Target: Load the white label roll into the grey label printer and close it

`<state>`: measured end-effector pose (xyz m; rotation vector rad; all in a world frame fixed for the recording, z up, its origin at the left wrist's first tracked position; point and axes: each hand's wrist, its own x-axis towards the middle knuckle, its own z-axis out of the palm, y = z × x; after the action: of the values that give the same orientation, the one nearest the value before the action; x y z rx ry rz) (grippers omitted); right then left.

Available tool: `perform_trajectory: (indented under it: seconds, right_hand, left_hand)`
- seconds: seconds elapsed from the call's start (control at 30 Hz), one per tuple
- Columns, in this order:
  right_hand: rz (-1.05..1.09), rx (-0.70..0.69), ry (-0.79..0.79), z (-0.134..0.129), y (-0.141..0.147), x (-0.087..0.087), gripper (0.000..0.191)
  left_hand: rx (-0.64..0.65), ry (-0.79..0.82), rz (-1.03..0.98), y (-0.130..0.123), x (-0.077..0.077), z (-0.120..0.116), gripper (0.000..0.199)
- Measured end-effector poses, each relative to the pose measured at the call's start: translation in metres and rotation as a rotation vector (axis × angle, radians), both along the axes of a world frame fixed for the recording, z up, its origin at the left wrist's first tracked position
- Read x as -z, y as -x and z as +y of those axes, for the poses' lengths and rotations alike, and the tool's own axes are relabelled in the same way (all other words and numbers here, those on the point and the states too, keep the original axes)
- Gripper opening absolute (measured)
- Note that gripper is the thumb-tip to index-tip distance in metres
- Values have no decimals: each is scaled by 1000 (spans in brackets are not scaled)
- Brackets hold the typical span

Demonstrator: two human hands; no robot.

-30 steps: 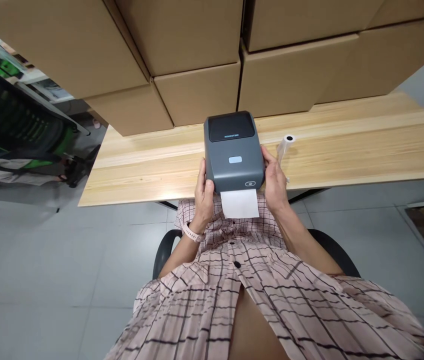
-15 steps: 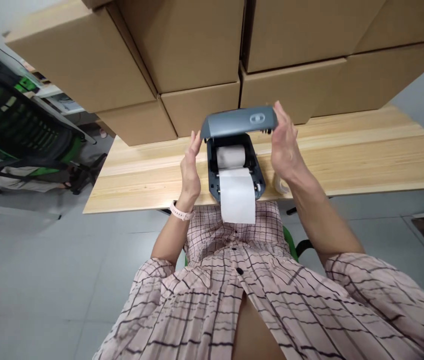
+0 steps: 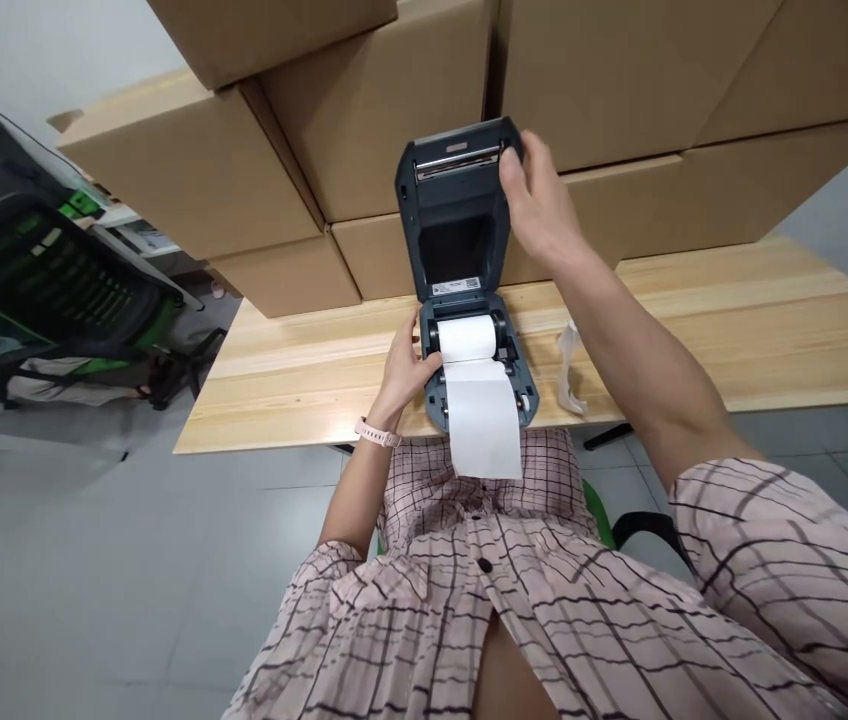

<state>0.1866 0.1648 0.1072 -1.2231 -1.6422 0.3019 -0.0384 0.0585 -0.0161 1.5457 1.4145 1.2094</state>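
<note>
A dark grey label printer (image 3: 527, 385) stands near the table's front edge, its lid (image 3: 457, 225) swung up and back. Inside lies a white paper roll (image 3: 467, 338), and its strip (image 3: 485, 425) hangs forward over the edge. My right hand (image 3: 540, 200) grips the lid's upper right corner, thumb on the inner side. At the printer's left side, my left hand (image 3: 405, 368) holds the base, its thumb reaching over the rim beside the roll.
Stacked cardboard boxes (image 3: 394, 120) rise behind the printer. A crumpled whitish strip (image 3: 568, 370) lies on the wooden table (image 3: 304, 370) to the right. A black mesh chair (image 3: 56, 270) stands at the far left.
The lid has swung from half lowered to upright. My right hand has moved up with it, and my left hand has gone from the lid down to the base.
</note>
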Motion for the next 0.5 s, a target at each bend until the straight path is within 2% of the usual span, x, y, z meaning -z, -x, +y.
perform_trajectory:
  seconds: [0.07,0.1,0.13,0.2,0.27,0.33,0.4,0.5]
  right_hand:
    - [-22,28,-163,-26,-3,7,52]
    - [-78,-15,-194,-39,-4,11,46]
    - [-173,-104,-173,-50,-4,16,41]
    - [-458,-357,3,-60,-2,25,38]
    - [-746,-554,229,-57,4,32,50]
    - [-940,-619,398,-45,13,37,68]
    - [-1030,-653,486,-32,22,41,81]
    - [-1040,-732,519,-19,30,45,87]
  left_hand:
    - [-37,37,148,2,-8,-1,89]
    - [-30,62,223,3,-13,-1,86]
    - [-8,88,288,4,-18,-1,84]
    - [51,123,375,5,-27,-1,85]
    - [83,132,408,4,-33,-2,87]
    - [91,132,415,3,-35,-2,88]
    - [92,125,410,2,-36,-2,88]
    - [98,128,382,2,-35,-2,91]
